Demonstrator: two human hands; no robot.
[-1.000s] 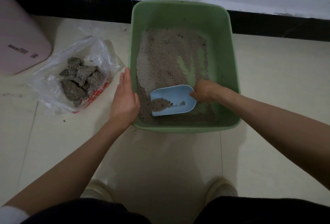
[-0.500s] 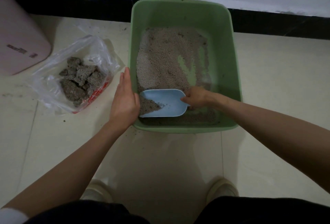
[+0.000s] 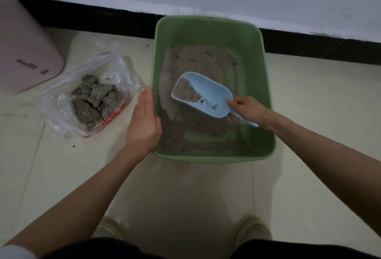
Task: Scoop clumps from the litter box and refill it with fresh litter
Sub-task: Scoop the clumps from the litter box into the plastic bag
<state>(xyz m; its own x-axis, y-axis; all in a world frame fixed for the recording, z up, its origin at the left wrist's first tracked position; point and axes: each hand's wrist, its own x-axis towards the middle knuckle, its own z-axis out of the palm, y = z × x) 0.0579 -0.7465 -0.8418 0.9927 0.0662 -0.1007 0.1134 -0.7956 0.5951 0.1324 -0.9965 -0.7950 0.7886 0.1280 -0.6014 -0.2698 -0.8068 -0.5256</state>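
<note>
You're now lifting the scoop (image 3: 203, 95), right hand (image 3: 248, 110) clamped on its handle, loaded toward 10 o'clock; left hand (image 3: 144, 122) flat, bracing the litter box (image 3: 266, 93).

Left hand (image 3: 144, 121): our fingers straight and together, palm pressed flat against a rim; forearm bare, reaching forward
Right hand (image 3: 248, 110): our fingers curled tight round a handle; wrist bent inward; forearm bare, angled in

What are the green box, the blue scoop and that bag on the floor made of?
The box looks like moulded plastic: smooth matte walls, rounded rim. The scoop seems the same, one smooth pale piece. The bag is thin clear plastic film: it crinkles, shines, and shows grey clumps through it.
</note>
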